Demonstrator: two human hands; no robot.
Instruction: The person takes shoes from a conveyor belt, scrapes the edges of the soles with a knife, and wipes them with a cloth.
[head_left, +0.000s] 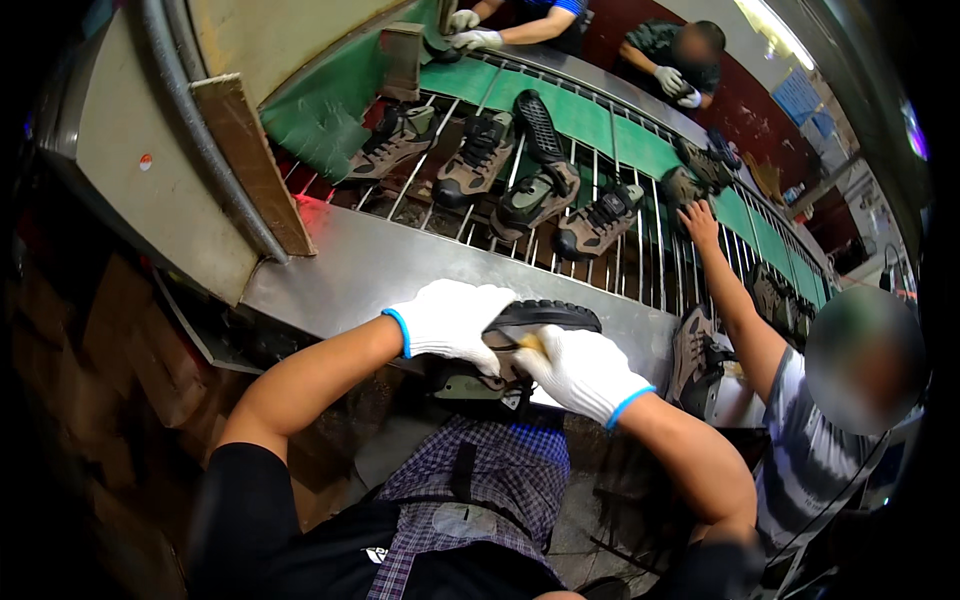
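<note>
A brown and green hiking shoe is tipped with its black lugged sole upward, close above the metal ledge's near edge. My left hand, in a white knit glove with blue cuff, grips the shoe from the left. My right hand, gloved the same way, is closed round a small tool with a yellow handle. Its thin tip reaches the shoe's side just below the sole edge; the exact kind of tool is unclear. Part of the shoe is hidden behind both gloves.
Beyond the metal ledge, several similar shoes stand on a rod conveyor with a green belt. At right, a co-worker's arm reaches to a shoe. Two gloved people work across the line. A wooden board stands left.
</note>
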